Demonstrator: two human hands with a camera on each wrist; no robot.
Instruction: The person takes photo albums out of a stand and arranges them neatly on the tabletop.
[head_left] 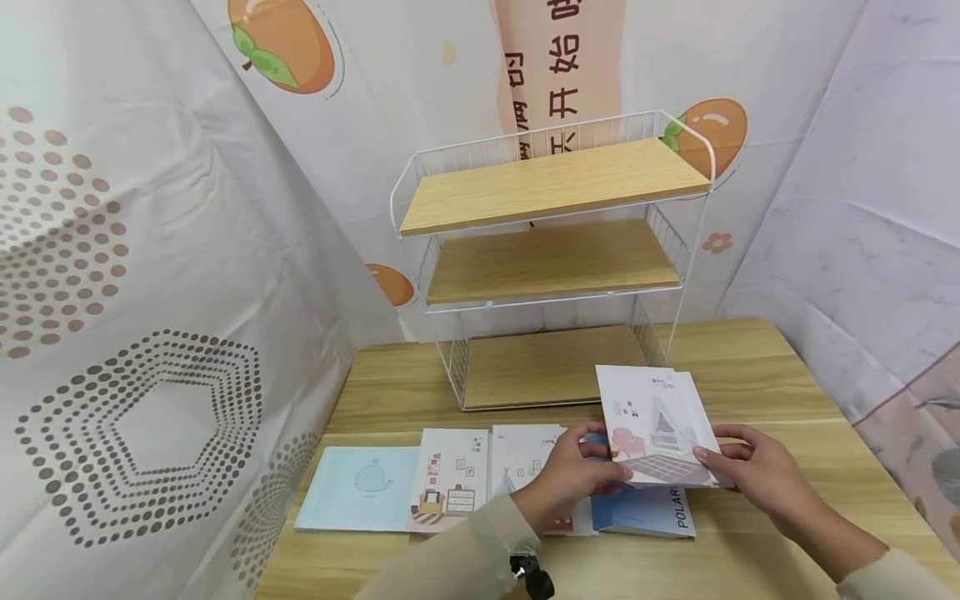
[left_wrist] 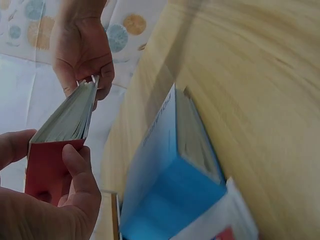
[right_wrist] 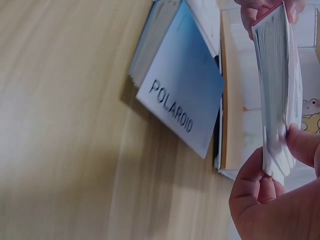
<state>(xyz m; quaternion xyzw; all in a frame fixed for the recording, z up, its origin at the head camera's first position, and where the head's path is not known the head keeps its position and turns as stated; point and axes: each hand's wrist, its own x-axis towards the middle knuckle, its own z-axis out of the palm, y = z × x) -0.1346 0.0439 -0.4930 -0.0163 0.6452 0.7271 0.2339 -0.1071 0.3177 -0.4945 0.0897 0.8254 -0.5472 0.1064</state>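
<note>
Wooden counter (head_left: pixel 750 375) is carrying a row of books before an empty shelf rack (head_left: pixel 551 258). Both hands, left hand (head_left: pixel 573 475) and right hand (head_left: pixel 757 475), are pinching one picture book (head_left: pixel 660 425) by opposite edges, lifted just above the blue book (head_left: pixel 645 510) (cover tilted upward, probably for reading).

Both forearms come in from the bottom edge, pale sleeves down to the wrists, angled toward each other. Left hand (head_left: pixel 573 477) is turned palm inward with the fingers curled and the thumb (left_wrist: pixel 80 172) pressed flat in a pinch grip. Right hand (head_left: pixel 750 468) mirrors it from the other side, thumb (right_wrist: pixel 250 182) and fingertips (right_wrist: pixel 302 145) nipped together. Both hands sit raised, close together, wrists slightly bent.
</note>
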